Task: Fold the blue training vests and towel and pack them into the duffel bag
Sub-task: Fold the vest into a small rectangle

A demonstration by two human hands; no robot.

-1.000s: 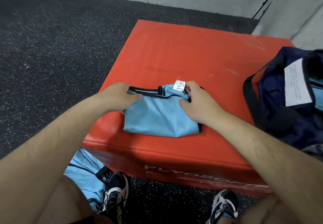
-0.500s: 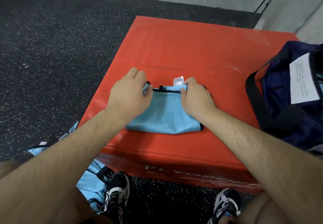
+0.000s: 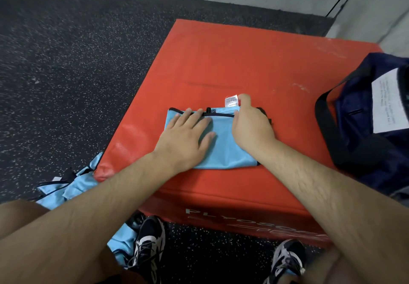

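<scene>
The folded vest [image 3: 223, 151] lies on the box [image 3: 243, 58], long axis 9 to 3 o'clock, my left grip [image 3: 188, 137] spread flat on it, my right grip [image 3: 250, 122] pinching its 3 o'clock end, nearer the bag [image 3: 365, 128] at 3 o'clock.

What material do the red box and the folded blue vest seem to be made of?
Red box: probably vinyl-covered foam; smooth, slightly glossy skin with scuffs and soft rounded edges. Folded blue vest: thin, matte synthetic fabric, likely polyester; black binding, white care label.
</scene>
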